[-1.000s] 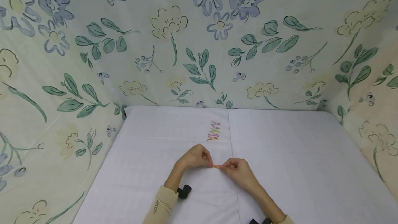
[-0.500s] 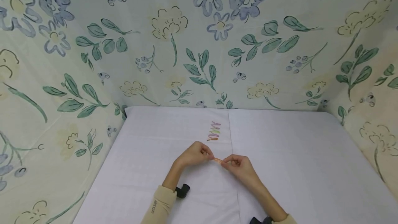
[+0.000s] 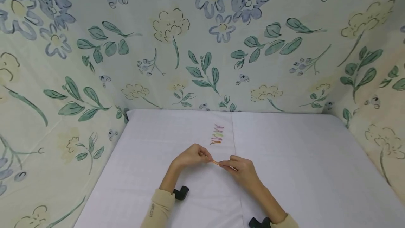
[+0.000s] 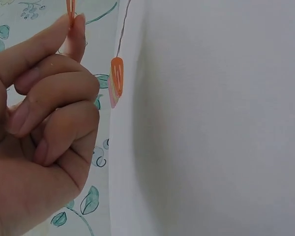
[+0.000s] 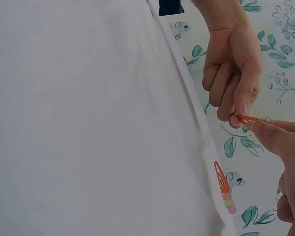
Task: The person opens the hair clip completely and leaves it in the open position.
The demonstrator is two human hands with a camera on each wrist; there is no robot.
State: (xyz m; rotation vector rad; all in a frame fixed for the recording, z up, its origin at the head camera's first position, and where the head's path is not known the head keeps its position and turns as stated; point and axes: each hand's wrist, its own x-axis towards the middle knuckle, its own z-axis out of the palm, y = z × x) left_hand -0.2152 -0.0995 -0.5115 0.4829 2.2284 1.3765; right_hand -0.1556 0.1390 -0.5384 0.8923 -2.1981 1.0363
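An orange snap hair clip (image 3: 216, 163) is held above the white cloth, between both hands. My left hand (image 3: 192, 156) pinches one end with thumb and index finger, its other fingers curled in. My right hand (image 3: 243, 172) pinches the other end between thumb and fingers. In the right wrist view, the clip (image 5: 247, 119) looks partly spread, with fingertips covering its ends. Only its lower part, the orange prongs (image 4: 71, 9), shows at the top of the left wrist view. Beyond the hands lies a column of several coloured hair clips (image 3: 217, 134), an orange one (image 5: 221, 178) nearest.
A white cloth (image 3: 284, 150) with a seam down the middle covers the table. Floral fabric (image 3: 202, 45) hangs behind and at both sides. Black wrist camera mounts (image 3: 181, 192) sit by the cream sleeves (image 3: 158, 208).
Both hands, with the orange hair clip between them, have moved a little up and then left. The right fingers look straighter. The column of clips stays as it was.
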